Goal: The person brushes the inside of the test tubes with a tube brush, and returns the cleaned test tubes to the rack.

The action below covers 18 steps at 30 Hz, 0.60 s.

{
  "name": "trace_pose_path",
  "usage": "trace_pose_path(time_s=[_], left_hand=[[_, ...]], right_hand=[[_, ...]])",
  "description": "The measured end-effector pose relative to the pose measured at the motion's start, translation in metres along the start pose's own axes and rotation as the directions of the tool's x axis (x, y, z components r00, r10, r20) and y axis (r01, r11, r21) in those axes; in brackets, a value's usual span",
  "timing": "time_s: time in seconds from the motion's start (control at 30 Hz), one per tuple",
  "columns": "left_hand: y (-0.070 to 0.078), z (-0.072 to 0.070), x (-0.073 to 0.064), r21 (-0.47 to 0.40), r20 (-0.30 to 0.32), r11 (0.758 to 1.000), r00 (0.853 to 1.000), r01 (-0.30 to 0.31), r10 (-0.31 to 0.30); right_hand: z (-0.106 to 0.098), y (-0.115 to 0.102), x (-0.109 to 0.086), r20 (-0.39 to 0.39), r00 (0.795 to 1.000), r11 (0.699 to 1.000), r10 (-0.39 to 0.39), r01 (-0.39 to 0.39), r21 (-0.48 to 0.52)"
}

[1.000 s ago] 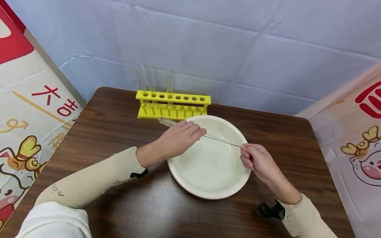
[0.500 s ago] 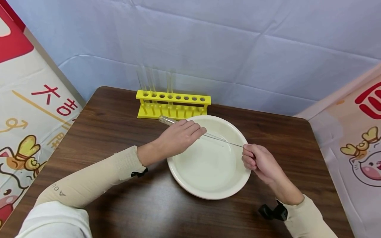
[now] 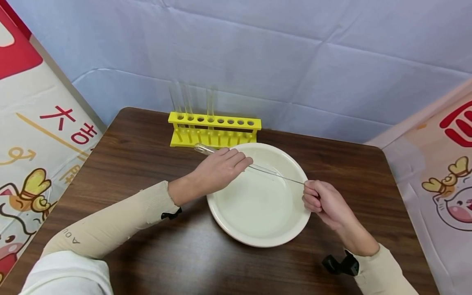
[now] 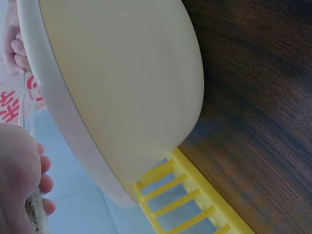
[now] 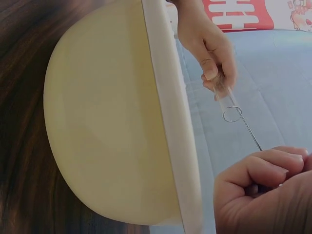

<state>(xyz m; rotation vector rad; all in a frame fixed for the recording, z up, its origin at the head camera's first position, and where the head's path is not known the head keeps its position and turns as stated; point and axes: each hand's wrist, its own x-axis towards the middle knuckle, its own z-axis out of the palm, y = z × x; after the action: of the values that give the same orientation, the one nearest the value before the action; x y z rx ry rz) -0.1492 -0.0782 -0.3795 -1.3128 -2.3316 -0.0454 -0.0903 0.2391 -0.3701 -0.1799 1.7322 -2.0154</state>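
Note:
My left hand (image 3: 225, 170) grips a clear glass test tube (image 3: 205, 149) tilted over the white basin (image 3: 254, 213); its rounded end points to the back left. From the tube's open mouth (image 5: 232, 114) runs the twisted wire of a test tube brush (image 3: 291, 179). My right hand (image 3: 326, 203) holds this wire with curled fingers near the basin's right rim. In the left wrist view, the brush's bristles (image 4: 35, 209) show inside the tube beside my left palm. The wire's far end is hidden in my right hand.
Behind the basin stands a yellow test tube rack (image 3: 236, 123) with 3 upright glass tubes (image 3: 210, 100) in its left part. Clear liquid seems to lie in the basin. The brown wooden table (image 3: 166, 254) meets a pale blue cloth (image 3: 295, 61) at the back.
My right hand has drawn slightly right and toward me along with the wire. My left hand has shifted a little left with the tube, so the hands stand farther apart.

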Motion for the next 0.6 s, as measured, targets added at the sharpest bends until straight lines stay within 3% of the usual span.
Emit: trace_pose_path(time_s=[0.47, 0.6], left_hand=[[-0.007, 0.004, -0.009, -0.049, -0.046, 0.998, 0.998, 0.028, -0.03], [-0.008, 0.004, -0.009, -0.049, -0.05, 0.998, 0.998, 0.029, -0.032]], right_hand=[[-0.011, 0.001, -0.008, 0.087, 0.995, 0.995, -0.052, 0.044, 0.093], [-0.014, 0.001, -0.01, 0.068, 0.995, 0.994, -0.072, 0.066, 0.082]])
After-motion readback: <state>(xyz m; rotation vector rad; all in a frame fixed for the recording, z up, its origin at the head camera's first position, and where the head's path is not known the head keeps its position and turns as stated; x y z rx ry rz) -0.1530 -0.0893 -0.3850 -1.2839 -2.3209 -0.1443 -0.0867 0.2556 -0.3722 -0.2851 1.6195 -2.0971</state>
